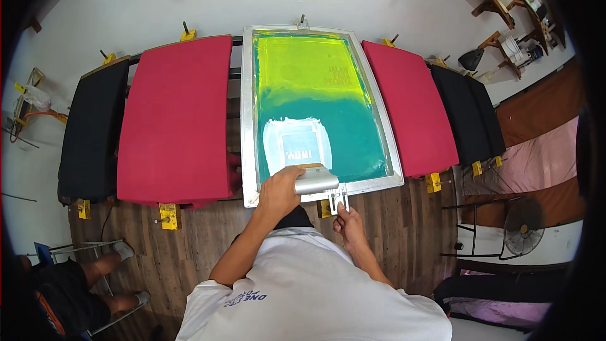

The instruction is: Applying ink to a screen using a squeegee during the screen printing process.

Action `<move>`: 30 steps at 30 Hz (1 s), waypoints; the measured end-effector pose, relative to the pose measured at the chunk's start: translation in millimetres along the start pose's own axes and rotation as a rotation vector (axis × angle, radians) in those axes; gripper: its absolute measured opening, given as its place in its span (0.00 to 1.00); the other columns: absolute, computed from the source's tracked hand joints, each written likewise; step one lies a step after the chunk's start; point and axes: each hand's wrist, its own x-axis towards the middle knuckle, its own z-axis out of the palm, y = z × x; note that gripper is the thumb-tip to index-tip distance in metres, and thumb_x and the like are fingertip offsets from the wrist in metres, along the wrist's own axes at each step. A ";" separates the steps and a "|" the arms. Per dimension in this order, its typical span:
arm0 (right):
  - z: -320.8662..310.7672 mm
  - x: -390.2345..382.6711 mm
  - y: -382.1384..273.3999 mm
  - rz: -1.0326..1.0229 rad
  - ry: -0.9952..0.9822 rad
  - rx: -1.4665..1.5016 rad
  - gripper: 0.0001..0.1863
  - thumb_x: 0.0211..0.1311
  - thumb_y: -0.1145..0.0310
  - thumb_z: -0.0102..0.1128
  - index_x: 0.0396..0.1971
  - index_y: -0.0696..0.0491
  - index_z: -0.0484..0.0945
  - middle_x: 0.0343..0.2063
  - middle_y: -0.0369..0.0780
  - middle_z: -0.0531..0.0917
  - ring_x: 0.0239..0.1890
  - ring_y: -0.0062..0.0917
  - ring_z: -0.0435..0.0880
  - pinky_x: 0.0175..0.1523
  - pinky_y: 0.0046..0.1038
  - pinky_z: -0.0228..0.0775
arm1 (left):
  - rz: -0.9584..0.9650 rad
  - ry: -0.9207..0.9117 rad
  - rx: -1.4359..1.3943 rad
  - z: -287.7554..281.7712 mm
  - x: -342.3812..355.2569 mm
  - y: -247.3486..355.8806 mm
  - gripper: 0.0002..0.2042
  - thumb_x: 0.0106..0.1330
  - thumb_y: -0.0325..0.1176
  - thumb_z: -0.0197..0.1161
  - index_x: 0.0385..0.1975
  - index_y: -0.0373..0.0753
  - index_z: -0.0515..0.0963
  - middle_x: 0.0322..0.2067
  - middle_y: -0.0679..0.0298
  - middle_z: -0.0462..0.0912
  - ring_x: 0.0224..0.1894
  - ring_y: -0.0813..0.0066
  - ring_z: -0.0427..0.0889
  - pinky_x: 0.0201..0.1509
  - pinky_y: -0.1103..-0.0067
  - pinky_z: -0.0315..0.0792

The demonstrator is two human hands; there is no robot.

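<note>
An aluminium-framed screen [394,158] lies in front of me, its mesh [328,133] teal with yellow-green across the far part. A white patch [297,133] with lettering sits at its near left. My left hand [278,193] is closed on a metal-bodied squeegee [315,180], held at the near edge of that patch. My right hand [350,227] is closed at the lower end of a slotted metal bracket [338,194] on the frame's front edge. The squeegee's blade is mostly hidden under its body.
Red-covered boards [173,120] flank the screen, with black-covered ones [88,133] outside them and yellow mounts [169,215] beneath. At lower left are another person's legs [107,290] and a metal frame. A standing fan [524,227] is at right, wooden shelves [492,3] above.
</note>
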 end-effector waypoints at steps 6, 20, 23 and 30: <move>2.5 -2.0 -1.8 0.001 0.007 -0.004 0.13 0.71 0.58 0.58 0.30 0.48 0.69 0.14 0.27 0.62 0.17 0.15 0.64 0.23 0.20 0.57 | 0.004 0.003 -0.003 0.3 0.5 -0.3 0.23 0.48 0.19 0.64 0.48 0.38 0.80 0.44 0.50 0.84 0.45 0.47 0.83 0.51 0.62 0.76; 3.3 -2.6 -1.8 -0.023 0.021 -0.040 0.15 0.70 0.56 0.59 0.29 0.47 0.68 0.14 0.27 0.61 0.17 0.15 0.64 0.24 0.20 0.56 | 0.003 0.003 0.007 2.7 2.4 -2.8 0.22 0.47 0.19 0.65 0.47 0.38 0.80 0.45 0.52 0.84 0.46 0.48 0.82 0.51 0.63 0.76; 2.8 -2.5 -1.6 -0.036 0.005 -0.025 0.15 0.70 0.56 0.60 0.28 0.47 0.68 0.14 0.27 0.61 0.17 0.15 0.64 0.24 0.20 0.56 | 0.003 0.002 0.010 1.6 2.0 -1.4 0.22 0.47 0.19 0.65 0.47 0.38 0.80 0.45 0.52 0.84 0.46 0.48 0.82 0.51 0.62 0.76; 2.3 -2.4 -3.0 0.000 0.009 -0.026 0.15 0.69 0.56 0.60 0.28 0.47 0.68 0.14 0.27 0.61 0.17 0.16 0.65 0.24 0.21 0.56 | 0.006 0.000 0.003 1.3 1.2 -2.6 0.22 0.48 0.20 0.65 0.47 0.39 0.80 0.45 0.52 0.84 0.46 0.48 0.82 0.51 0.63 0.76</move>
